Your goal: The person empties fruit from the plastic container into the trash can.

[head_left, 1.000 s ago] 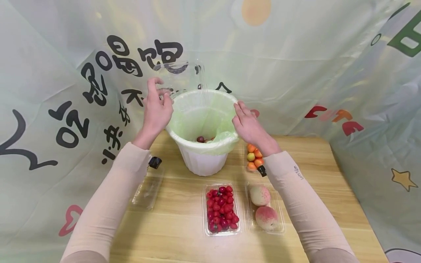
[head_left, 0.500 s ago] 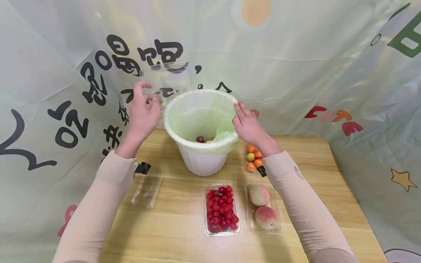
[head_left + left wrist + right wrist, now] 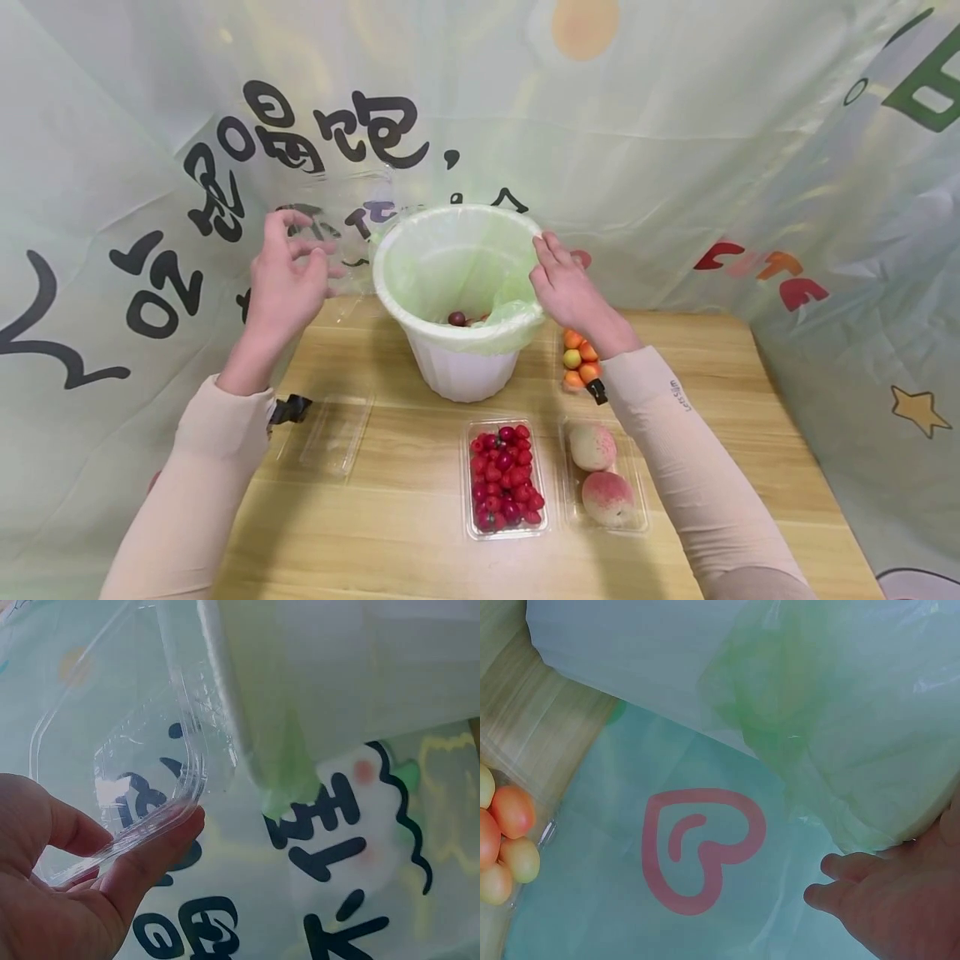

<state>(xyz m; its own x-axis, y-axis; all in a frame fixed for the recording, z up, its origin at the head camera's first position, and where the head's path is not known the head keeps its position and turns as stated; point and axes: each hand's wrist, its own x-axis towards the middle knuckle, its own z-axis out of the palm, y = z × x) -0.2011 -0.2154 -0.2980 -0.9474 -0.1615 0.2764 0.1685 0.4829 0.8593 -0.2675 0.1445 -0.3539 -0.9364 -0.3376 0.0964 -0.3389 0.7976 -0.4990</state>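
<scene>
Clear plastic container is hanging above the table, just left of a white bin, and your left hand is pinching it by one edge between thumb and fingers. The container is leaning at a tilt in the left wrist view, with the lettering of the printed backdrop showing through its walls; whether it is touching the bin, you cannot tell. Your right hand is resting at the opposite side of the bin's rim, its fingers lying nearly straight against the outside. Between your two hands, the bin is standing upright, and a pale green liner is lining its inside and folding over the rim near your right hand. Deep inside, a dark red round fruit is showing among other pieces too small to make out. Nearer you on the table, red berries are filling one clear tray, while two pink-and-white peaches are sitting in another to its right. Orange and yellow fruits are lying beneath your right wrist, partly hidden. Off to the left, a second clear container is lying on the wood, beside your left sleeve.
</scene>
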